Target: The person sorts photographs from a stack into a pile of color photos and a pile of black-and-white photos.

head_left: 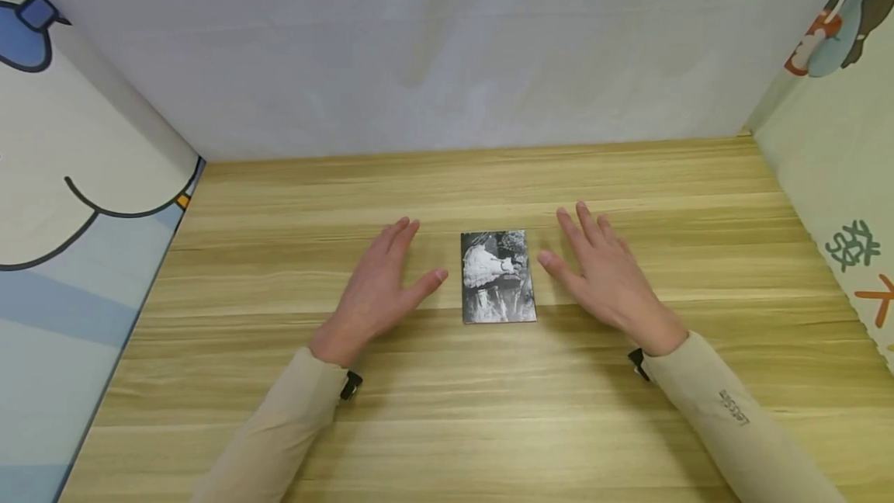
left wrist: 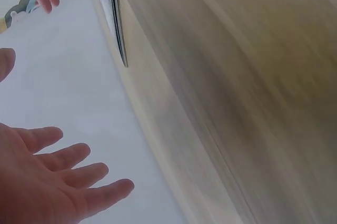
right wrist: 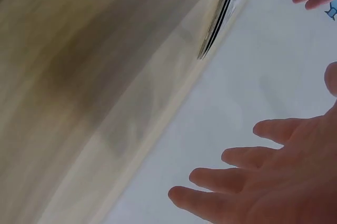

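Note:
A black-and-white picture card (head_left: 498, 276) lies flat on the wooden table (head_left: 447, 425), showing a pale ruffled dress turned sideways. From the wrist views its edge (left wrist: 117, 21) has thin dark and light layers, so it may be a small stack or booklet; I cannot tell which. To its left my left hand (head_left: 377, 286) hovers with fingers extended and thumb toward the card, not touching it. On the other side my right hand (head_left: 606, 274) is spread, its thumb close to the card's right edge but apart from it. Both hands hold nothing.
A pale grey-white wall (head_left: 447, 60) rises behind the table's far edge. Printed cartoon panels stand at the left (head_left: 77, 254) and the right (head_left: 831, 177). Dark wrist straps (head_left: 351, 385) show at both light sleeves.

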Demonstrator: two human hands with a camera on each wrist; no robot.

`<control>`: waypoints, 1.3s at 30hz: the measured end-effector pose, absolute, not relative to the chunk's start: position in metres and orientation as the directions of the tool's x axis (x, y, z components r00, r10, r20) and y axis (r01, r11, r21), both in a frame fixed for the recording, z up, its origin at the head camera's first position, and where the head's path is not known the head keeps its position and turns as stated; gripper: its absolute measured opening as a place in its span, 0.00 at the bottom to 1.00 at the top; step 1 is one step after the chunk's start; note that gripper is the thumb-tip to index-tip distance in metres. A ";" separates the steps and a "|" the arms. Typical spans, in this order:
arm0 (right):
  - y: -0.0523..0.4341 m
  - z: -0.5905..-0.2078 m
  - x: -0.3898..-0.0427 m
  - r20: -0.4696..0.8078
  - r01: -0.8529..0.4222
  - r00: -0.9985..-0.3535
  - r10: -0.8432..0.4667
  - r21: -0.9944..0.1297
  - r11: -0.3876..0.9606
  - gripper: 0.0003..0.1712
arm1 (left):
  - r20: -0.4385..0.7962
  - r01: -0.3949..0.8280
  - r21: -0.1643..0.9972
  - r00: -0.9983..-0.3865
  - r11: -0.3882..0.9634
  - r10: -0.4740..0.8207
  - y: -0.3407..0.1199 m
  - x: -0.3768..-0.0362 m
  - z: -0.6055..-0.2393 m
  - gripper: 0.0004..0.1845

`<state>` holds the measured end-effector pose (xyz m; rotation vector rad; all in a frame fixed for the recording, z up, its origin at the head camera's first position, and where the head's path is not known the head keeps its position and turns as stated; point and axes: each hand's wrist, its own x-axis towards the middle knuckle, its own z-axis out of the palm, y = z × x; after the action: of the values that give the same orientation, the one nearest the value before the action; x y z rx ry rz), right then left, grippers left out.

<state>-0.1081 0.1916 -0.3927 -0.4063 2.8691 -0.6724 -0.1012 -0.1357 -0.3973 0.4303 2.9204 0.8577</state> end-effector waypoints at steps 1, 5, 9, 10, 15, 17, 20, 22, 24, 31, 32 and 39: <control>0.191 -0.392 -0.108 -0.099 -0.223 -0.948 -0.301 -0.468 0.855 0.49 | 0.014 0.246 0.545 -0.958 0.802 0.285 -0.134 -0.101 -0.397 0.48; 0.187 -0.391 -0.108 -0.095 -0.211 -0.949 -0.302 -0.522 0.826 0.49 | 0.019 0.244 0.569 -0.959 0.785 0.284 -0.128 -0.102 -0.397 0.47; 0.183 -0.391 -0.109 -0.087 -0.203 -0.950 -0.300 -0.559 0.804 0.49 | 0.033 0.248 0.599 -0.958 0.761 0.286 -0.123 -0.103 -0.397 0.45; 0.182 -0.390 -0.110 -0.085 -0.202 -0.950 -0.301 -0.566 0.799 0.48 | 0.038 0.251 0.607 -0.957 0.754 0.288 -0.121 -0.103 -0.397 0.44; 0.179 -0.391 -0.112 -0.089 -0.188 -0.950 -0.300 -0.603 0.775 0.48 | 0.056 0.253 0.640 -0.957 0.726 0.285 -0.115 -0.103 -0.398 0.42; 0.179 -0.392 -0.114 -0.099 -0.177 -0.949 -0.298 -0.614 0.769 0.47 | 0.061 0.251 0.653 -0.958 0.715 0.281 -0.113 -0.103 -0.398 0.41; 0.178 -0.394 -0.117 -0.111 -0.161 -0.949 -0.296 -0.635 0.756 0.46 | 0.067 0.250 0.673 -0.958 0.696 0.279 -0.110 -0.103 -0.399 0.40; 0.177 -0.395 -0.119 -0.122 -0.149 -0.948 -0.294 -0.647 0.748 0.45 | 0.068 0.248 0.687 -0.958 0.683 0.280 -0.108 -0.104 -0.400 0.39; 0.177 -0.396 -0.120 -0.129 -0.139 -0.946 -0.296 -0.664 0.735 0.45 | 0.065 0.241 0.707 -0.958 0.665 0.278 -0.106 -0.105 -0.401 0.37; 0.173 -0.395 -0.127 -0.175 -0.100 -0.936 -0.307 -0.701 0.706 0.45 | -0.014 0.147 0.790 -0.966 0.595 0.257 -0.102 -0.110 -0.405 0.33; 0.173 -0.395 -0.128 -0.180 -0.098 -0.934 -0.309 -0.702 0.706 0.44 | -0.029 0.130 0.798 -0.967 0.589 0.253 -0.102 -0.112 -0.406 0.33; 0.171 -0.400 -0.133 -0.203 -0.108 -0.920 -0.335 -0.692 0.714 0.42 | -0.149 0.039 0.790 -0.956 0.612 0.254 -0.099 -0.120 -0.408 0.35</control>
<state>-0.1330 0.1713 -0.3997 -0.3470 2.6075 -1.0241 -0.1196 -0.0987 -0.4080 0.2399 2.5922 1.2621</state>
